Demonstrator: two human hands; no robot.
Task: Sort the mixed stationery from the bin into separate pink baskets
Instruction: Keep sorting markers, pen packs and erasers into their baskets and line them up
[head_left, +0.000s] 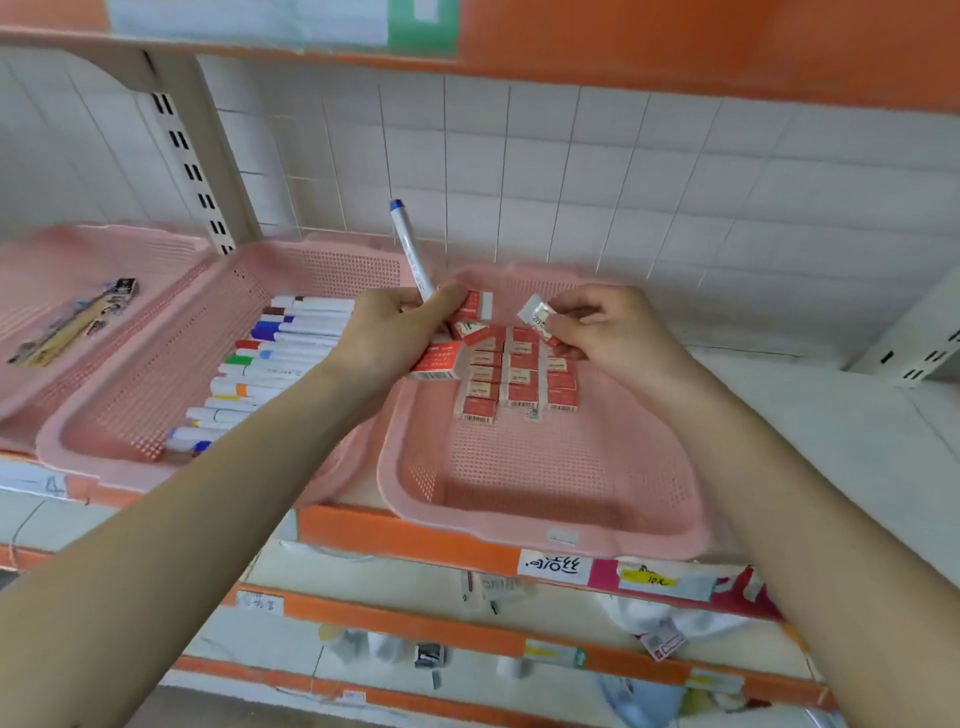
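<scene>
Left hand: we see our left hand (395, 332) curled round 2 kinds of stock at once, a white marker (410, 249) and a clutch of red boxes (439, 361).
Marker: its blue cap points up and away above our left knuckles, and its lower end is hidden in the fist.
Clutch of red boxes: they are pressed between the left fingers and palm, and the biggest one juts out below the hand.
Right hand: our right hand (608, 327) pinches 1 single box (540, 318), red and white, between thumb and fingertips, tilted, just beside the left hand.
Sorted boxes (519, 382): they lie in neat rows directly beneath both hands.
Box basket (519, 535): this pink tray holds those rows, and its near half stretches back under our wrists.
Marker basket (52, 441): it sits under our left forearm and out to the left of it.
Laid markers (280, 353): white barrels with mixed cap colours lie side by side just left of the left hand.
Far basket (31, 270): it is well to the left of the left hand, holding what may be packaged pens (72, 322), too blurred to tell.
Shelf edge (405, 535): an orange strip runs below our forearms.
</scene>
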